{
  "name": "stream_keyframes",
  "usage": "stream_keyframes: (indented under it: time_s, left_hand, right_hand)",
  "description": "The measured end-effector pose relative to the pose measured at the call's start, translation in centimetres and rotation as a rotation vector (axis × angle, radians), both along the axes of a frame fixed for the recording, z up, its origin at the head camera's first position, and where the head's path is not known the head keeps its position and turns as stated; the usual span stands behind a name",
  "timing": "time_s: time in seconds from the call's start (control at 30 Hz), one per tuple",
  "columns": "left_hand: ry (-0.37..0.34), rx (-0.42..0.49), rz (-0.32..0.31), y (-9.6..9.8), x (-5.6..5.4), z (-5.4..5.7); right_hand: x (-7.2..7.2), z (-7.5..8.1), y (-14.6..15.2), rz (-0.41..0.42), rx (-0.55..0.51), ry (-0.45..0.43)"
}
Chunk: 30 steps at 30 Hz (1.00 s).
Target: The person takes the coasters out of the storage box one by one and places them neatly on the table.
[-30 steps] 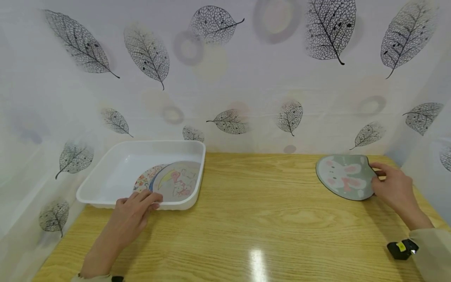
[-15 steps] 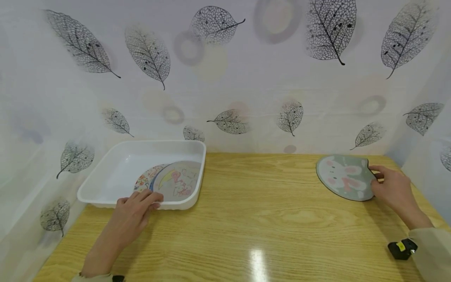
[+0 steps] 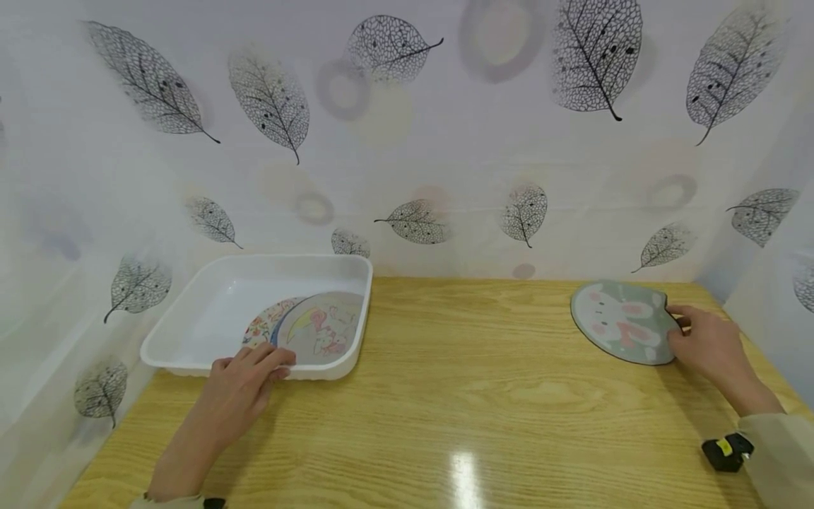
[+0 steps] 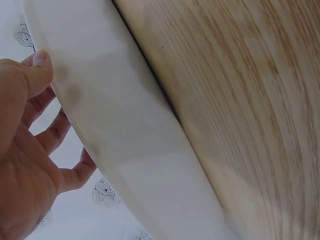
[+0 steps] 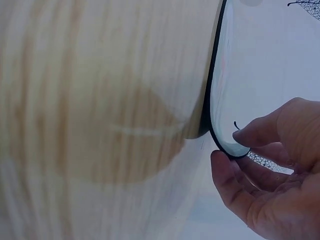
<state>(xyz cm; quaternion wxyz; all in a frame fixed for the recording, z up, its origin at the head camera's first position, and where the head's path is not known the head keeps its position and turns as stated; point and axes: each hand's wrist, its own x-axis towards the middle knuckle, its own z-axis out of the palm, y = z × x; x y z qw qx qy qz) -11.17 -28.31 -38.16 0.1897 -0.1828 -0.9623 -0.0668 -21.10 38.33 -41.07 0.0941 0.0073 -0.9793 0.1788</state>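
Note:
My left hand point(image 3: 244, 389) grips the near rim of a white plastic tray point(image 3: 191, 279); in the left wrist view the thumb point(image 4: 41, 62) lies at the rim and the fingers reach past its other side. On the right, my right hand point(image 3: 712, 353) pinches the edge of a rounded green mouse pad point(image 3: 620, 325) with a white-and-pink rabbit print. Seen from the right wrist, the pad's dark-edged end point(image 5: 232, 145) sits between thumb and fingers, bent up over the table. Inside the tray a grey cartoon pad point(image 3: 324, 329) overlaps a floral pad point(image 3: 263, 322).
Both the tray and the rabbit pad are at the far side of a wood-grain table point(image 3: 470, 382). A pale curtain point(image 3: 470, 155) printed with dark leaves hangs behind it and along the sides. A small black device point(image 3: 727, 452) sits by the right sleeve.
The pinched edge of the rabbit pad has come down very slightly, with my right hand. My left hand stays on the tray rim.

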Motion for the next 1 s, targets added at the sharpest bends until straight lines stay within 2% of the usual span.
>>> stream_keyframes:
  time_s: [0.47, 0.7, 1.0]
  left_hand:
    - [0.033, -0.002, -0.009, -0.1, 0.0, -0.2]
    - [0.011, -0.004, 0.002, 0.0, 0.0, -0.2]
    - [0.044, -0.009, -0.007, 0.0, 0.0, -0.2]
  right_hand:
    - [0.1, 0.0, 0.4, -0.010, 0.057, -0.049]
    - [-0.2, -0.3, 0.8, 0.001, 0.082, -0.054]
    - [0.0, -0.4, 1.2, 0.040, 0.110, -0.045]
